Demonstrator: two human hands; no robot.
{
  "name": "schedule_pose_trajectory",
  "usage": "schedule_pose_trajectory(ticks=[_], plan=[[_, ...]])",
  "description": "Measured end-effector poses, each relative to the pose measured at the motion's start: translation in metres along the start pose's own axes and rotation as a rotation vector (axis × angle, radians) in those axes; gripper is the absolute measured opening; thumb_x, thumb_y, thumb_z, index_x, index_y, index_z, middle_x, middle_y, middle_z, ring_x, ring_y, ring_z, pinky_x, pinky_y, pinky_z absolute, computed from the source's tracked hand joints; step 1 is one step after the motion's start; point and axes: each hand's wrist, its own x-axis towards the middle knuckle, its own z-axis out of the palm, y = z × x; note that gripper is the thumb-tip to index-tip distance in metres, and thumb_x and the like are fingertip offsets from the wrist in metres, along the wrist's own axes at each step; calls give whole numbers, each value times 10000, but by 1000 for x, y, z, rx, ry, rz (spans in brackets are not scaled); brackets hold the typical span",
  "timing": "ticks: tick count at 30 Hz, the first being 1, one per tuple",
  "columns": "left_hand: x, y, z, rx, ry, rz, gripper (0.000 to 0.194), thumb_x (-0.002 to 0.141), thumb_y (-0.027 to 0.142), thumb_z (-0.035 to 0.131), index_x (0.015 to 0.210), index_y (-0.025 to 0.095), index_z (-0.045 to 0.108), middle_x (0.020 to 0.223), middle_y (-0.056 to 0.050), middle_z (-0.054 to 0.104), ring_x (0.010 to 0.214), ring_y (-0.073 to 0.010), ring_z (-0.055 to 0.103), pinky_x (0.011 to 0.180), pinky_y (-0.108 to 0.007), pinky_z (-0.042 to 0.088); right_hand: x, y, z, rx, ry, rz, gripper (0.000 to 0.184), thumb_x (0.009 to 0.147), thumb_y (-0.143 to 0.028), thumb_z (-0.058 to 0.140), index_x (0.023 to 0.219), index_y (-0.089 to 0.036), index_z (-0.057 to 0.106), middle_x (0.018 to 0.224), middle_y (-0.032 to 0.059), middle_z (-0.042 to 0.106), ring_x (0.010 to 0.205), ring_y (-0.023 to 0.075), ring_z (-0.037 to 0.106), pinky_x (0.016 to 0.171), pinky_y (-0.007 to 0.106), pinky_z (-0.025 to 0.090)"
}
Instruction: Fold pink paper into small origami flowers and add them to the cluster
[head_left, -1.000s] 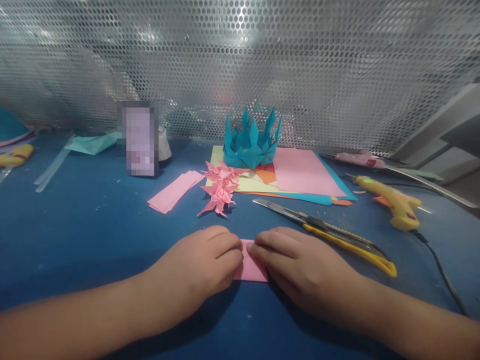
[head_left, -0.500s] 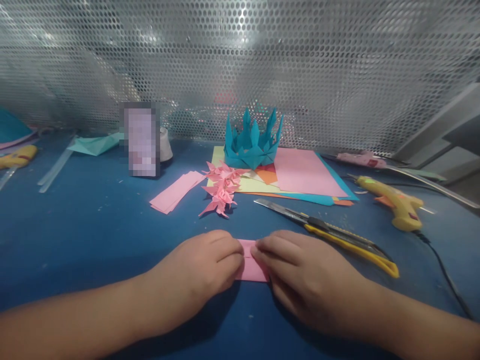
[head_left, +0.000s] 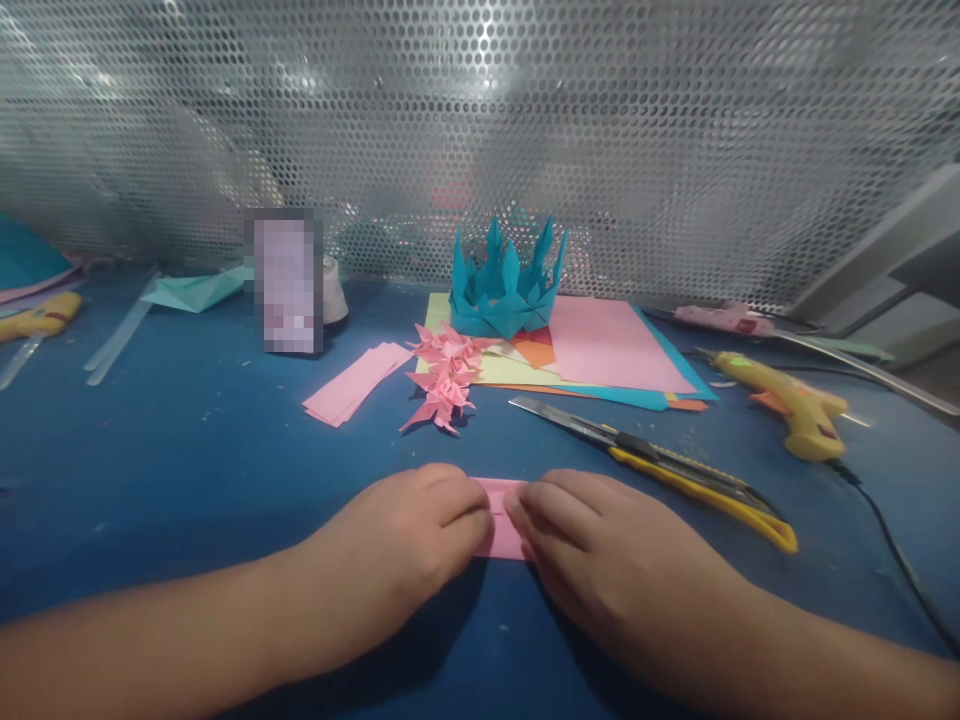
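Note:
A strip of pink paper (head_left: 504,535) lies near the front of the blue table, with a fold line running along its upper part. My left hand (head_left: 420,535) grips its left end, fingers closed and pressed together. On the right end, my right hand (head_left: 600,550) is closed on the same paper, fingertips at the fold. Both ends of the strip are hidden under the hands. Just beyond lie pink folded paper flowers (head_left: 446,380), a fanned stack of pink paper strips (head_left: 352,385) and a utility knife (head_left: 637,450) with its blade pointing left.
A blue folded-paper crown (head_left: 506,295) stands on coloured paper sheets (head_left: 619,345). To the right are a yellow glue gun (head_left: 802,400) with its cord and a pink tool (head_left: 724,318). A blurred-out phone (head_left: 289,285) stands at back left, before a perforated metal panel (head_left: 480,130).
My right hand's fingers have shifted slightly along the fold, and the left has moved slightly right. Both still hold the pink paper.

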Motion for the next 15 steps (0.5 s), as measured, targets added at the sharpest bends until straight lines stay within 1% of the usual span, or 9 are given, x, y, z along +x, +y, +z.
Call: schedule_pose_trajectory(ticks=[3,8,11,15], plan=[[2,0,-1,-17,-14,-37,204,886,109,413,785,137,588,797,-44,576,735,-161,497,641,-273,410,0,0,-1,-7,7,-19,189,800,-79,502,680,-145,632,680,81,547,604,194,426,508,339,338],[6,0,0,-31,12,-38,195,880,120,409,842,137,600,801,-51,578,725,-159,500,632,-267,417,1,0,0,6,30,3,225,842,-82,448,755,-121,652,700,90,556,619,196,453,531,341,361],[7,0,0,-31,21,-35,205,879,111,405,849,130,607,791,-55,579,709,-156,500,619,-262,419,2,3,0,86,69,72,255,867,-91,412,785,-129,650,679,70,545,613,190,453,533,330,365],[6,0,-1,-34,8,-54,220,877,111,405,834,132,620,793,-57,573,712,-155,494,623,-261,416,4,9,-1,289,147,180,231,887,-148,434,827,-134,657,715,66,565,660,183,476,581,312,400]])
